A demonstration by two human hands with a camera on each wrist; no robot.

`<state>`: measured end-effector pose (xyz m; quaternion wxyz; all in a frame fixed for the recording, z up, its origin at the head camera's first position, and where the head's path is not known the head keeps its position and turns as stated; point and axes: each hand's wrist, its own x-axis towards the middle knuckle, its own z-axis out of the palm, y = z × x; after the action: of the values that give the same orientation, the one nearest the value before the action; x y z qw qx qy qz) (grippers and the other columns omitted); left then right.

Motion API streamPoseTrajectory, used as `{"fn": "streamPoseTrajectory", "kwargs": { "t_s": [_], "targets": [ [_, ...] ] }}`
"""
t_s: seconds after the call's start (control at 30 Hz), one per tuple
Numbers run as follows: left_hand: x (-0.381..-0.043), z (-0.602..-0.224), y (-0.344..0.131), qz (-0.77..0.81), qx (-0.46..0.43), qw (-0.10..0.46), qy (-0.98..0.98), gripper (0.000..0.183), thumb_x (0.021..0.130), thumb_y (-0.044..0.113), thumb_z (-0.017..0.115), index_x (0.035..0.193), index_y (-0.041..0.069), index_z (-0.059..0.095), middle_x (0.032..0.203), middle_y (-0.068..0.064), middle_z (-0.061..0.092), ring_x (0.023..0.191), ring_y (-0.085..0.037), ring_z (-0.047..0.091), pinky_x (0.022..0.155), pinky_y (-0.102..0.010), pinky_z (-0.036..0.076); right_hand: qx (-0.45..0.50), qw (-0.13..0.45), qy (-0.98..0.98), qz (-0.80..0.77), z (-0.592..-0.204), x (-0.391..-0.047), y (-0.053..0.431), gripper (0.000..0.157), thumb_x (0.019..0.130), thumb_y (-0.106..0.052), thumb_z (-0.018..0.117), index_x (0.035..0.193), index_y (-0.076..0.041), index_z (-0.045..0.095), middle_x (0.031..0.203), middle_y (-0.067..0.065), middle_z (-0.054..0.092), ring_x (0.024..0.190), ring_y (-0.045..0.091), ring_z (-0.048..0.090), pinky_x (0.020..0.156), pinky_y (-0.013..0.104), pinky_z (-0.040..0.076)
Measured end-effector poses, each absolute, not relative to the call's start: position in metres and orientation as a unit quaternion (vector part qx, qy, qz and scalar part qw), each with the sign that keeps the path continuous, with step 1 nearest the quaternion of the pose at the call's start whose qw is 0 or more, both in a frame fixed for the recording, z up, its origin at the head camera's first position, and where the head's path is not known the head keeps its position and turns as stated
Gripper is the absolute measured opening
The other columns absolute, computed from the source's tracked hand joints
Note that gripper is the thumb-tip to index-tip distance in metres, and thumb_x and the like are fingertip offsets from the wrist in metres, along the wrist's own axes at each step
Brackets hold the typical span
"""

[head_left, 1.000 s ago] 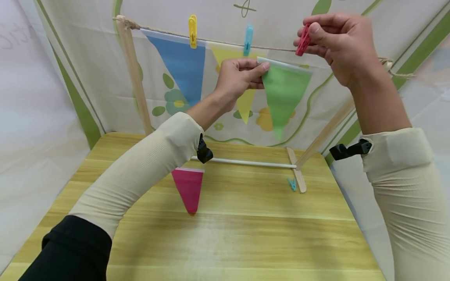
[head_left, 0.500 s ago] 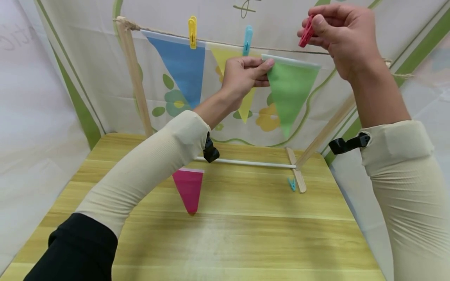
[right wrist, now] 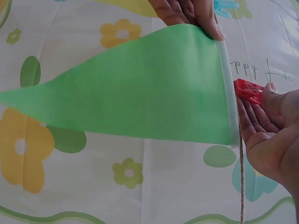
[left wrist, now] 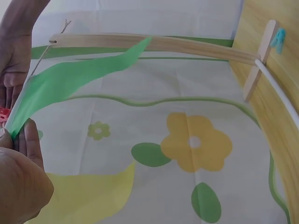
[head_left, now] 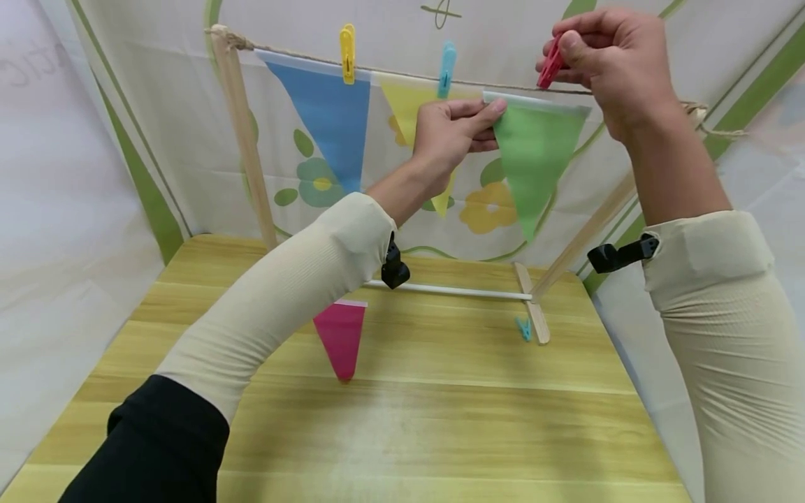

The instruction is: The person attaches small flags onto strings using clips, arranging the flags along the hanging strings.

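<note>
My left hand (head_left: 449, 136) pinches the upper left corner of a green pennant (head_left: 542, 150), whose white top edge lies along the twine (right wrist: 241, 186). Above that edge my right hand (head_left: 622, 73) holds a red clothespin (head_left: 550, 64) between thumb and fingers. In the right wrist view the clothespin's tip is close beside the white edge; whether it bites on it cannot be told. To the left, a yellow pennant (head_left: 402, 105), partly behind my left hand, hangs under a blue clothespin (head_left: 447, 68). A blue pennant (head_left: 333, 115) hangs farther left, by a yellow clothespin (head_left: 348, 54).
Wooden posts (head_left: 242, 140) hold the twine at both ends, joined low down by a white rod (head_left: 465, 290). On the wooden table (head_left: 409, 419) lie a magenta pennant (head_left: 342, 339) and a small blue clothespin (head_left: 524, 328). A flower-printed cloth (head_left: 302, 223) hangs behind.
My left hand has carried the green pennant to the right and slightly up, toward the twine. The right hand with the red clothespin rose a little, then stayed nearly in place.
</note>
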<state>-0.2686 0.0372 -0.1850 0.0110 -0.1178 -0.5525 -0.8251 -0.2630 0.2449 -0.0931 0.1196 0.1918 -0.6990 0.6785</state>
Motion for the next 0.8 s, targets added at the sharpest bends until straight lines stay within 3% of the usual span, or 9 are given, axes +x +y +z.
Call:
{"fn": "streamPoseTrajectory", "kwargs": {
  "t_s": [0.8],
  "targets": [
    [-0.2727,-0.1819,0.0412,-0.837,-0.095,0.004,-0.538,0.018,0.103,0.013,0.085,0.115,0.000,0.087,0.108,-0.018,0.088,0.089,-0.025,0.088,0.084,-0.033,0.074,0.162,0.158,-0.715,0.661,-0.0961,-0.2648,0.2354,0.006,0.102,-0.001,0.078,0.102,0.003,0.082,0.091,0.007,0.081,0.082,0.017,0.084,0.083,0.021,0.069]
  ]
}}
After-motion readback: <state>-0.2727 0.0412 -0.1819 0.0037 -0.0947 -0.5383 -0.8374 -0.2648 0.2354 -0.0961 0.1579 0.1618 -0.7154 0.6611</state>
